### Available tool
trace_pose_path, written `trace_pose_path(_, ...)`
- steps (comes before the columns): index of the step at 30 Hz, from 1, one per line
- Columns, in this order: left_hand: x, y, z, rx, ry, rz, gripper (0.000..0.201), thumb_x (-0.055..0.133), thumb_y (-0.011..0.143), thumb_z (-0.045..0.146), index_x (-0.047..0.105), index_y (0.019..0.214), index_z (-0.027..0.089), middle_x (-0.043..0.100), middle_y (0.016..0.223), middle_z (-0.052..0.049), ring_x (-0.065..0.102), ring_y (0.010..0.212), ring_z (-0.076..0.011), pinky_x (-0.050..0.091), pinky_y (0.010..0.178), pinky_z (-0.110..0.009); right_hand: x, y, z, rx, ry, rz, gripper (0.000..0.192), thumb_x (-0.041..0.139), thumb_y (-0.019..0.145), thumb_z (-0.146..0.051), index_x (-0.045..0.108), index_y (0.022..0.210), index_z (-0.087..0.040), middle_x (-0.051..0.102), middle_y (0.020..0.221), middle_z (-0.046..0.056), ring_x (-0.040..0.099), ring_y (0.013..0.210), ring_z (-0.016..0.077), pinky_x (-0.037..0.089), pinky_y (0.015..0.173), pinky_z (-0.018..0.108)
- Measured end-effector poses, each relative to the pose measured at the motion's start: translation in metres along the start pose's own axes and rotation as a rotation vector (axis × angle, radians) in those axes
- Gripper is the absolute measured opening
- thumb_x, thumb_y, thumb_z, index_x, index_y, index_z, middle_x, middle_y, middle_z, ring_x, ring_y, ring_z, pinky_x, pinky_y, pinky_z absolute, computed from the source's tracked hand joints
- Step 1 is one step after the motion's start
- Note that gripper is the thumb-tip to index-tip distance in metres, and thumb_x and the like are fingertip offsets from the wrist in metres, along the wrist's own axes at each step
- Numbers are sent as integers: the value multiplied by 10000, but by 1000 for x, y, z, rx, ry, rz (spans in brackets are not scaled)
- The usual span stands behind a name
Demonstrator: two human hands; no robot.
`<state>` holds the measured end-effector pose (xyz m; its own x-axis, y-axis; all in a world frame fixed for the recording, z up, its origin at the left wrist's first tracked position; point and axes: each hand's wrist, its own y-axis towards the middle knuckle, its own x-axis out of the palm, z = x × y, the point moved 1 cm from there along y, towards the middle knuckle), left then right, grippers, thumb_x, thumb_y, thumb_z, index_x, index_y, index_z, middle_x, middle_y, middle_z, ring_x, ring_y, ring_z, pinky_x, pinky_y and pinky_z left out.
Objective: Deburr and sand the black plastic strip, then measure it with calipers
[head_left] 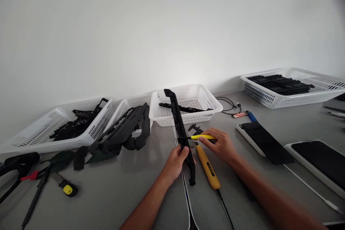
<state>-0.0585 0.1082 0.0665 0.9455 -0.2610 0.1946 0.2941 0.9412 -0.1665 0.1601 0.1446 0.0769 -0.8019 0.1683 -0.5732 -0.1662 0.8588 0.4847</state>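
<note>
My left hand [175,162] is closed round the lower part of a long black plastic strip [178,118], which slants up and away in front of me. My right hand [219,143] grips a slim yellow utility knife [201,137]. The knife's thin dark end points left and lies against the strip, just above my left thumb. Beneath my right hand, a corded yellow hand tool [207,167] rests on the table. Black calipers [196,128] lie behind it, partly hidden by the knife and hand.
A white basket [212,109] with a black strip stands behind my hands. More baskets [98,129] of black parts are at left, another [265,97] at right. Phones [266,143], a cable [228,102] and a lighter [239,114] lie right; scattered tools [67,187] lie left.
</note>
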Motion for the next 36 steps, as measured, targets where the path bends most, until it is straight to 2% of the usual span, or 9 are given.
trace_pose_path(3, -3, 2, -1, 14, 9, 52, 701, 726, 775, 846, 636, 951, 174, 721, 658, -41, 664, 591, -192, 517, 557, -273, 0, -2, -1, -12, -14, -52, 444, 604, 1035, -580, 784, 886, -203, 763, 786, 40, 680, 675, 170, 471, 639, 278)
trace_pose_path(5, -5, 3, -1, 24, 7, 83, 710, 746, 755, 845, 645, 952, 170, 723, 678, -40, 659, 584, -188, 512, 537, -270, 0, -4, -4, -22, -34, -80, 427, 593, 1040, -571, 787, 935, -205, 773, 795, 33, 682, 653, 160, 466, 627, 268)
trace_pose_path(10, -6, 7, -6, 73, 15, 152, 701, 806, 697, 831, 647, 869, 170, 631, 666, 11, 615, 557, -164, 551, 507, -285, 2, -6, -16, -94, -13, -191, 310, 573, 1051, -456, 763, 1142, -228, 820, 1028, 57, 770, 838, 193, 545, 755, 270)
trace_pose_path(18, -12, 12, -11, 101, 13, 234, 717, 783, 688, 862, 623, 833, 178, 622, 655, 13, 637, 527, -178, 557, 512, -310, 4, -10, -20, -128, 9, -251, 285, 581, 1018, -382, 785, 1162, -244, 827, 1078, 71, 784, 884, 204, 592, 825, 278)
trace_pose_path(25, -13, 11, -13, 67, 2, 228, 746, 700, 704, 927, 591, 839, 202, 652, 641, -3, 701, 574, -232, 540, 491, -314, 6, -10, -23, -131, 38, -230, 303, 577, 1009, -393, 787, 1156, -231, 828, 1077, 79, 783, 853, 206, 596, 780, 285)
trace_pose_path(31, -13, 12, -10, 97, -27, 249, 723, 689, 742, 906, 593, 853, 198, 698, 706, -34, 746, 672, -255, 568, 524, -318, 8, -10, -29, -101, -37, -130, 278, 549, 1027, -363, 772, 1136, -239, 824, 1002, 54, 773, 817, 193, 577, 742, 275)
trace_pose_path(36, -16, 12, -9, 80, -51, 224, 723, 709, 728, 901, 599, 872, 201, 716, 710, -41, 762, 704, -284, 594, 575, -355, 15, -14, -33, -139, -26, -158, 280, 532, 1030, -347, 762, 1148, -237, 818, 977, 55, 761, 803, 188, 573, 739, 270)
